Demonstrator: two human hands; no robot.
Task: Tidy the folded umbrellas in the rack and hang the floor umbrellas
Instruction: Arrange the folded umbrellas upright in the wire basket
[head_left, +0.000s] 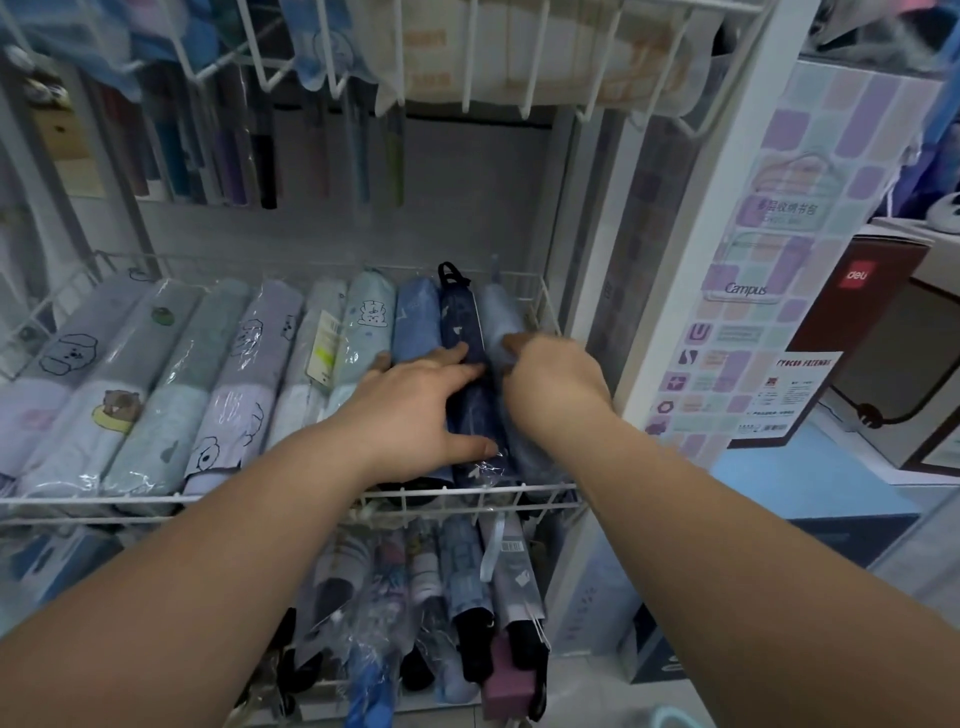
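Several folded umbrellas in clear sleeves lie side by side in a white wire rack shelf (291, 500). My left hand (415, 410) lies flat with spread fingers on a medium blue umbrella (415, 322), its thumb and fingertips touching the dark navy umbrella (460, 317) with a black strap. My right hand (556, 379) is curled around the light blue umbrella (498, 312) at the right end of the row, next to the navy one. Pale grey, green and lilac cartoon-print umbrellas (249, 364) fill the left part of the shelf.
A lower wire shelf (498, 509) holds more wrapped umbrellas, handles toward me. An upper wire basket (467, 78) hangs overhead. A white rack post (727, 260) with a pastel Campus poster stands to the right, with boxes (883, 322) beyond it.
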